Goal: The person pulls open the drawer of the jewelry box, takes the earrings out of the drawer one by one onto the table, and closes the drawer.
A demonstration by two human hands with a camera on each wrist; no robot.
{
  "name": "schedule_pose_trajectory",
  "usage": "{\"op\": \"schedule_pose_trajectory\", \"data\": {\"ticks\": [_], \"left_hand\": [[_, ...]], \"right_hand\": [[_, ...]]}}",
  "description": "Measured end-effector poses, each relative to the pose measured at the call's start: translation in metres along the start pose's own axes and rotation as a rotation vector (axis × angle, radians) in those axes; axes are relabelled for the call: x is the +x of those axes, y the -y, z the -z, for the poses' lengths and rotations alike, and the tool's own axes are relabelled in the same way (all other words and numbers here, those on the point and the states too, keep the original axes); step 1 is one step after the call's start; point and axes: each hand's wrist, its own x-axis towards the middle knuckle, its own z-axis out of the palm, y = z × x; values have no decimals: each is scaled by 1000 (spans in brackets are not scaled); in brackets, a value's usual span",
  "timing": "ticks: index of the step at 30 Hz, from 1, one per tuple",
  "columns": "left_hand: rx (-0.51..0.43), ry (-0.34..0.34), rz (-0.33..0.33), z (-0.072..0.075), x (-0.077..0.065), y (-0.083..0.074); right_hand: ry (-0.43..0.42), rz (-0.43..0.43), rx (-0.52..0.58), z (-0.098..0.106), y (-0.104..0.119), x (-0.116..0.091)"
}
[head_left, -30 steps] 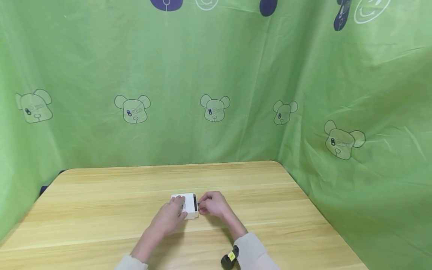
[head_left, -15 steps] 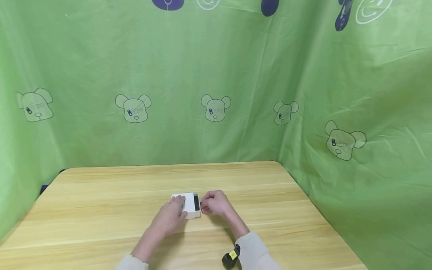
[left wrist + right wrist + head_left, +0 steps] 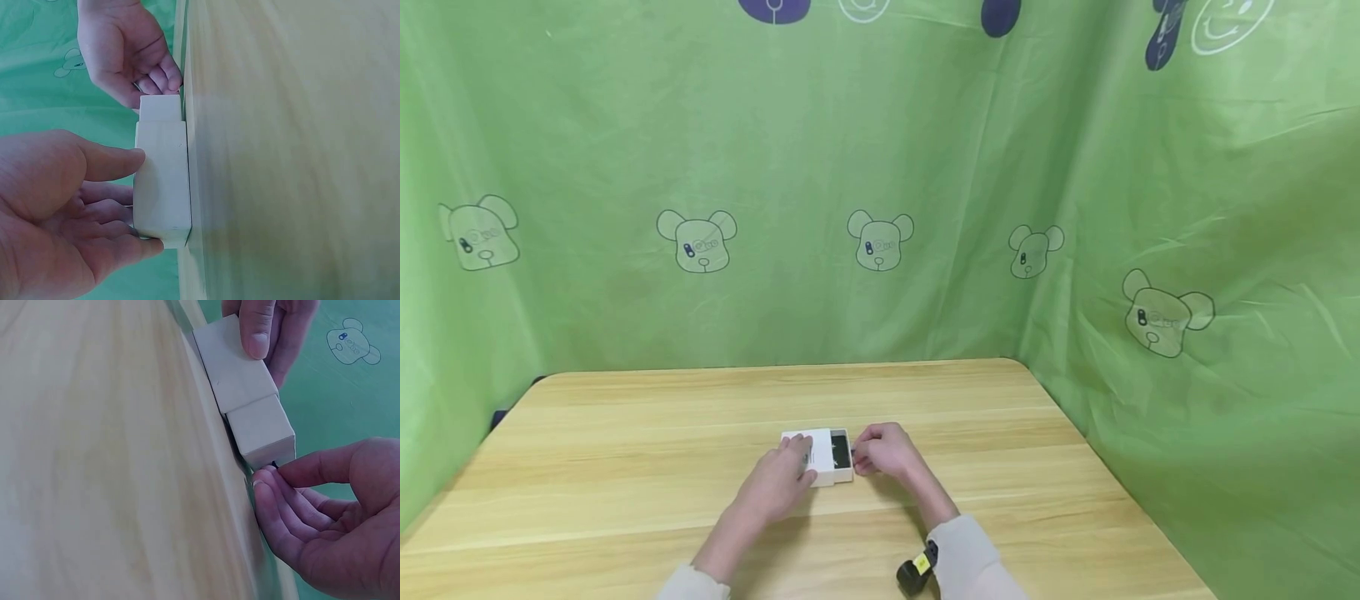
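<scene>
Partly open, the white box [image 3: 823, 454] shows black within its tray [image 3: 844, 476].

The box sleeve [image 3: 161, 175] looks like smooth, matt white card with crisp edges, and the tray [image 3: 262, 428] the same; the dark tab [image 3: 274, 464] is too small to judge. The table [image 3: 625, 467] shows streaky wood grain, smooth and faintly satiny. The curtain [image 3: 790, 317] is green cloth, creased, slightly shiny. The cuffs [image 3: 966, 554] are matt cloth; the wrist device [image 3: 911, 579] looks like black plastic.
</scene>
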Motion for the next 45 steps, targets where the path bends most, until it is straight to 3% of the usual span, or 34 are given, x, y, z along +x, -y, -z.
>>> {"op": "schedule_pose_trajectory", "data": {"ticks": [24,37,45], "left_hand": [[-5,12,-14,-1,-2,-1],[-64,12,23,-1,0,-5],[-47,11,-7,-3,1,-3]], "right_hand": [[19,-32,16,9,-3,2],[31,-47,20,9,1,-1],[20,-51,32,10,0,0]]}}
